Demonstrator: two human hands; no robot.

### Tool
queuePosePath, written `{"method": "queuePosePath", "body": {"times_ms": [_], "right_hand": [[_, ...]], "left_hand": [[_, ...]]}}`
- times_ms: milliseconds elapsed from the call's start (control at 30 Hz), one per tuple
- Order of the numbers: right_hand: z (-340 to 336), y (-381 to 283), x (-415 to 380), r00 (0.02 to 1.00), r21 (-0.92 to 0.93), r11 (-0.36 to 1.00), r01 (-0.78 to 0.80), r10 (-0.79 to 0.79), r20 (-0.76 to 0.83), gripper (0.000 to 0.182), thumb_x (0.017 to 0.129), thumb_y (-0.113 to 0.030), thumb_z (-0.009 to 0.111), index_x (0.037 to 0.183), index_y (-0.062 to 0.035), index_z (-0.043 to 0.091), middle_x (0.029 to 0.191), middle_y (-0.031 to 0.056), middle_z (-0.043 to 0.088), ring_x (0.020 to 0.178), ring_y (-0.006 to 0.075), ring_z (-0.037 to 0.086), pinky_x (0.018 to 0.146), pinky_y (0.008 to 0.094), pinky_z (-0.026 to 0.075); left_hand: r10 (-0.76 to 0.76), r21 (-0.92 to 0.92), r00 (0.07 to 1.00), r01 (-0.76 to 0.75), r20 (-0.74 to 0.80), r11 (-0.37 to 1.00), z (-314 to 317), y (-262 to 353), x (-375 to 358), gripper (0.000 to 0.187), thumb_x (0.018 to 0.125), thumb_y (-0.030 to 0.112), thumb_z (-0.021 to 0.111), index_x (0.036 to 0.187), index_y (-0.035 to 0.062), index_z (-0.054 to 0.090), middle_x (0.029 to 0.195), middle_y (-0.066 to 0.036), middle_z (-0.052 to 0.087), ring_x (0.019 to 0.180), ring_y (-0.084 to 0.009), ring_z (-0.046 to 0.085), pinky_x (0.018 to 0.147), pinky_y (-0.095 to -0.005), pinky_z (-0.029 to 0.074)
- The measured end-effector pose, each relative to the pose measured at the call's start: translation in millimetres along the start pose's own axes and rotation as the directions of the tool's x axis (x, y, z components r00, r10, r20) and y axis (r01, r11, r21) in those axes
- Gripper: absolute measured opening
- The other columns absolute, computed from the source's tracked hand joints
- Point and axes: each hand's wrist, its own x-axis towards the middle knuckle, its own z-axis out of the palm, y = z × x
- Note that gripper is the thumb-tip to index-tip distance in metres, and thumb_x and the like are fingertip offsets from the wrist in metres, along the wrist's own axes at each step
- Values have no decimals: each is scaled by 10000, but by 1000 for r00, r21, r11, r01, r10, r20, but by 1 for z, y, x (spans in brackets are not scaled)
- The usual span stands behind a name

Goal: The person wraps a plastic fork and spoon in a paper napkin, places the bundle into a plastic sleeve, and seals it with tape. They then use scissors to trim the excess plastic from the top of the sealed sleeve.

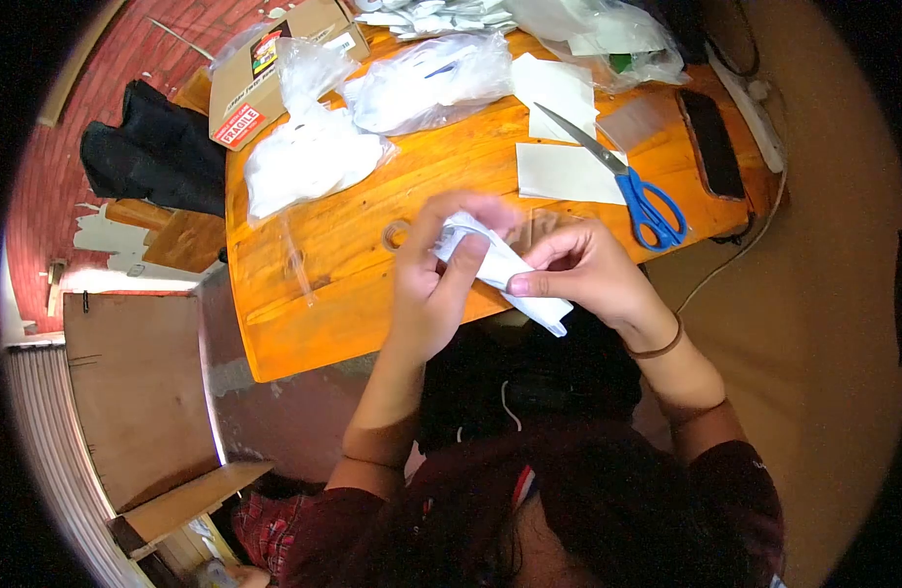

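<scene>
head view: white folded item (505,274) half hidden between both hands

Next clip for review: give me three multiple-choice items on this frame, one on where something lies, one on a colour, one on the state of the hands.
1. Where do the scissors lie?
A. On the orange wooden table, right of the hands, partly on a white paper sheet
B. On the floor
C. Inside the cardboard box

2. What colour are the scissor handles?
A. Red
B. Blue
C. Black

3. What are the hands doing?
A. Resting flat on the table
B. Both gripping a folded white piece above the table edge
C. One holds the phone

Answers: 1 A, the blades rest across the sheet on the tabletop near the dark phone. 2 B, both loops are blue. 3 B, the left hand and the right hand close their fingers on the white piece.
</scene>
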Motion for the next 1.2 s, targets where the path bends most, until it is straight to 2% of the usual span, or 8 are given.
{"method": "queuePosePath", "body": {"times_ms": [200,300,400,533,633,733,933,1200], "right_hand": [[-27,-2,-12,980,290,957,27,31,-195,113,824,-71,681,899,13,677,809,53,677,671,90,611,625,211,484],[-51,5,-14,944,358,923,142,-17,-331,111,869,-119,647,909,-16,660,818,58,678,673,104,630,629,237,508],[-59,3,-15,934,458,874,161,15,-356,136,900,-147,609,952,-27,645,817,46,670,691,99,630,639,223,519],[-60,2,-16,939,480,860,176,-1,-344,138,899,-150,612,963,-31,641,841,45,671,705,96,632,639,223,520],[-58,2,-15,940,480,857,187,-14,-341,141,902,-154,607,963,-31,639,844,43,671,707,97,631,632,226,519],[-55,0,-14,941,494,843,214,-42,-335,163,917,-174,583,981,-30,627,835,53,669,708,114,633,629,231,519],[-73,-3,-28,911,605,696,387,-187,-368,223,933,-232,556,1032,-34,582,853,106,648,756,194,639,694,323,533],[-96,-9,-44,868,605,641,473,-220,-446,216,910,-223,594,1058,-66,574,880,98,647,803,186,635,777,340,529]], "left_hand": [[177,220,907,-97,-381,971,-48,15,13,249,893,103,573,1121,13,528,1005,-90,604,971,-187,564,894,-309,438],[208,843,971,-16,-115,538,-63,18,8,200,817,105,661,989,27,593,921,-79,604,867,-200,559,821,-330,433],[-42,904,999,14,4,428,-54,15,0,177,786,106,699,920,32,610,917,-75,597,826,-179,550,775,-283,431],[72,816,982,104,-175,568,-46,3,1,226,730,124,744,875,42,591,831,-95,573,752,-262,515,704,-337,419],[172,950,985,-37,-18,312,-66,1,12,244,730,138,748,883,36,587,836,-101,579,785,-248,528,669,-340,433],[-68,811,979,198,-193,550,-49,3,16,260,731,156,749,882,28,581,852,-109,588,831,-254,535,703,-364,443],[132,826,959,-282,249,489,-3,-7,22,216,757,149,724,882,44,582,908,-102,561,871,-269,547,793,-352,444],[-101,757,935,-207,339,620,55,-30,34,230,734,99,698,918,45,570,940,-130,547,978,-339,519,843,-405,424]]}}
